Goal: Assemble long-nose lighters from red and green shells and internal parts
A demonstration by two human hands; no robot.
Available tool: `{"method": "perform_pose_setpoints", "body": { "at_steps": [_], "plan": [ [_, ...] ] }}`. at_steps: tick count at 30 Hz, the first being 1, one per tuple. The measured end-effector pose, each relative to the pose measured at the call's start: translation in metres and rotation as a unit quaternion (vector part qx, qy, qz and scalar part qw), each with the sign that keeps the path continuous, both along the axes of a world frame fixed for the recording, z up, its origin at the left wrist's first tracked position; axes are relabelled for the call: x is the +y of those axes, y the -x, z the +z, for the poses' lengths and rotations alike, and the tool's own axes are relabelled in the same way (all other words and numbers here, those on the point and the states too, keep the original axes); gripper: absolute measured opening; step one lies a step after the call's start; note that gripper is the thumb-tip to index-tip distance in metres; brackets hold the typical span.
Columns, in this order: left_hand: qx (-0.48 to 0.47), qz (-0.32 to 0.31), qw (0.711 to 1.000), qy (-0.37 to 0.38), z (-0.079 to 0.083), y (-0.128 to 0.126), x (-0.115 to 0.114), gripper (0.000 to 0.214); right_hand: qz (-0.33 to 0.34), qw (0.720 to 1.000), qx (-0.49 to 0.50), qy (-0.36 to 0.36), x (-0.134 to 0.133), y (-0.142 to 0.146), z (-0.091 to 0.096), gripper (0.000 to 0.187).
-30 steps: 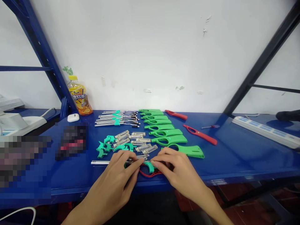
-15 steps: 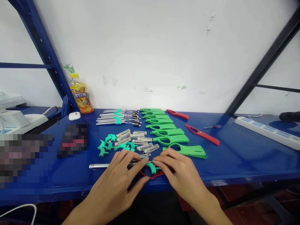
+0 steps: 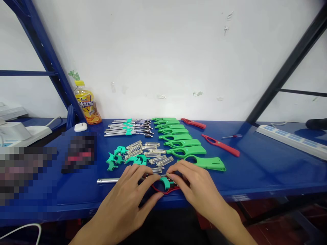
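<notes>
Between my hands, at the table's front edge, lies a half-built long-nosed lighter: a red handle shell (image 3: pixel 167 192), a teal trigger (image 3: pixel 166 183) and a metal tube (image 3: pixel 108 181) pointing left. My left hand (image 3: pixel 130 189) grips it, thumb at the shell's near rim and fingers over the tube's inner end. Beside the trigger, my right hand (image 3: pixel 196 185) is closed in a pinch on something small; its fingers hide what it is and the handle's right end. Just beyond lie clear fuel tanks (image 3: pixel 157 160) and loose teal triggers (image 3: pixel 120 158).
Several green handle shells (image 3: pixel 186 151) lie in a column behind my right hand, with red shells (image 3: pixel 222 145) and a screwdriver (image 3: pixel 232 136) farther right. Metal tubes with wires (image 3: pixel 120 131) are lined up at the back. A drink bottle (image 3: pixel 88 105), a white case (image 3: pixel 80 127) and a power strip (image 3: pixel 293 139) stand around.
My right fingers have shifted slightly at the trigger. My left hand and the lighter have hardly moved. The view has tilted a little.
</notes>
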State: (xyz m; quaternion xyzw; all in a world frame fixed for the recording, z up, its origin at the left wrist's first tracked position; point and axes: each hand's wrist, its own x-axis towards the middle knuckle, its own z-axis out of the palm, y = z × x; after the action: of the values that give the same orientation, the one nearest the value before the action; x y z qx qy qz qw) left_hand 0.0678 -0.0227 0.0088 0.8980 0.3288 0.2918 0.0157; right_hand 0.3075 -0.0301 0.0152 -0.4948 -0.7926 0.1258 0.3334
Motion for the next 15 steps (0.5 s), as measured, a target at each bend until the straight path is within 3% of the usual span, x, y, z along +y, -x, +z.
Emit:
{"method": "perform_pose_setpoints", "body": {
  "at_steps": [12, 15],
  "plan": [
    [-0.009, 0.005, 1.0, 0.011, 0.001, 0.0, -0.001, 0.024, -0.001, 0.999, 0.013, -0.041, -0.002, 0.0, -0.011, 0.017],
    [-0.005, 0.014, 1.0, -0.007, -0.001, -0.001, 0.0, 0.033, 0.011, 0.998, 0.029, -0.059, -0.001, 0.0, -0.013, 0.017]
  ]
}}
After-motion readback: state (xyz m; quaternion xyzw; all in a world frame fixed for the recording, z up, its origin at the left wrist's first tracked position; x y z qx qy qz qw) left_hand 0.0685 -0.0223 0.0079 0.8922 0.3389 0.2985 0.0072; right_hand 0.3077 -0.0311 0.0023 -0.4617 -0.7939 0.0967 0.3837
